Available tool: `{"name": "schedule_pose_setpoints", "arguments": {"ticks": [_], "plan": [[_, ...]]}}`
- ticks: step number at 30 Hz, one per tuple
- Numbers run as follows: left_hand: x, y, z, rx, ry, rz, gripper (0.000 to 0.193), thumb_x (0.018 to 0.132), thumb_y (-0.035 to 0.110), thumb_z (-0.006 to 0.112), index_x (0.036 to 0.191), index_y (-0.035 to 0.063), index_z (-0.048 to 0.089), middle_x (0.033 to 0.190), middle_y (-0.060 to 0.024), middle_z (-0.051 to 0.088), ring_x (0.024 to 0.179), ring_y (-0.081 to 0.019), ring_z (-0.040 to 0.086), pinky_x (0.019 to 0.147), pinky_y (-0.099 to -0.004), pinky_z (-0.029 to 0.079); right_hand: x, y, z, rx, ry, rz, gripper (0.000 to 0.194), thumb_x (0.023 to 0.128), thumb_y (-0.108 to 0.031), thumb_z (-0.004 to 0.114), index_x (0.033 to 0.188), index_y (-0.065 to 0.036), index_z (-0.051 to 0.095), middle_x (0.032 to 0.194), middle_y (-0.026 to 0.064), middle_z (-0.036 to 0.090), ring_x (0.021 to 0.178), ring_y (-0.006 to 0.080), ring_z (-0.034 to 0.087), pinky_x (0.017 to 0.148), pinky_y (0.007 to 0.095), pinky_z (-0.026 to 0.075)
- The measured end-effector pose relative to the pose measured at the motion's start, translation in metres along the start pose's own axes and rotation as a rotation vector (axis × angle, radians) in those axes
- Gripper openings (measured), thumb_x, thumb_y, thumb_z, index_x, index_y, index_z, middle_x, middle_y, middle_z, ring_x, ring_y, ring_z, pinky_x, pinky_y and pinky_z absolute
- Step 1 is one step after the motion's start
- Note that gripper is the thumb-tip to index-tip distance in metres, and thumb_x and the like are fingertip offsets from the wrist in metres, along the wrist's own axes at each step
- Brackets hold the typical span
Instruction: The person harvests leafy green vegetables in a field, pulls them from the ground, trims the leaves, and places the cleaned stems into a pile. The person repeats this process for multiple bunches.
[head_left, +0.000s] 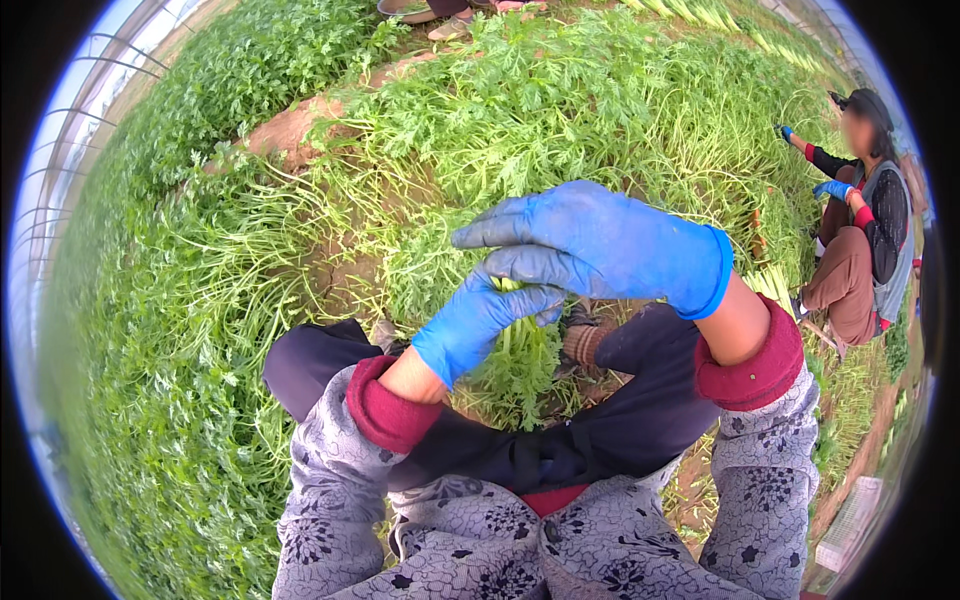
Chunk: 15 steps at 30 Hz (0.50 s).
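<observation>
My left hand (472, 322), in a blue glove, is closed around a bunch of leafy greens (517, 371), probably garland chrysanthemum. Its leaves hang down toward my lap, and pale stems show at the thumb. Above it reaches my right hand (607, 244), also blue-gloved, with dark-stained fingers stretched out over the left hand and the stem ends. The right palm is hidden, so whether it grips any stems cannot be seen. Just beyond the hands lie cut or flattened greens (427, 270) on soil.
Dense standing greens (150, 390) fill the left side. A co-worker (862, 217) in blue gloves squats at the right, near a pile of pale stems (769, 283). Another person's shoe (450, 28) shows at the top. A white plastic crate (849, 521) sits lower right.
</observation>
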<state>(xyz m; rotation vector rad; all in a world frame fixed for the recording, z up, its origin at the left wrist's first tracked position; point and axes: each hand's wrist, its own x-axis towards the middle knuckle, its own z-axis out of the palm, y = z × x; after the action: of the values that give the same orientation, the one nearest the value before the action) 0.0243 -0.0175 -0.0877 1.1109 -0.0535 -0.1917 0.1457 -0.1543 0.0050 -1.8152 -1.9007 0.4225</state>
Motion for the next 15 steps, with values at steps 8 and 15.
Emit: {"name": "schedule_pose_setpoints", "arguments": {"ticks": [8, 15], "plan": [[0.012, 0.013, -0.011, 0.162, 0.054, 0.153, 0.026, 0.093, 0.022, 0.065, 0.107, 0.0004, 0.063, 0.080, -0.0060, 0.063, 0.078, -0.0172, 0.062, 0.076, -0.0324, 0.050, 0.018, -0.014, -0.002, -0.020, 0.030, 0.044, 0.053, 0.095, -0.040, 0.058, 0.133, -0.003, 0.054, 0.123, 0.0188, 0.062, 0.107, 0.0338, 0.064, 0.092, 0.0384, 0.051], [0.046, 0.067, -0.029, -0.194, 0.151, 0.333, 0.031, 0.097, 0.020, 0.059, 0.122, 0.0012, 0.059, 0.076, -0.0011, 0.054, 0.084, -0.0179, 0.060, 0.084, -0.0360, 0.053, -0.054, -0.002, -0.037, 0.169, 0.791, 0.235, 0.044, 0.095, -0.027, 0.059, 0.130, 0.000, 0.054, 0.119, 0.0161, 0.064, 0.105, 0.0245, 0.065, 0.087, 0.0351, 0.053]]}}
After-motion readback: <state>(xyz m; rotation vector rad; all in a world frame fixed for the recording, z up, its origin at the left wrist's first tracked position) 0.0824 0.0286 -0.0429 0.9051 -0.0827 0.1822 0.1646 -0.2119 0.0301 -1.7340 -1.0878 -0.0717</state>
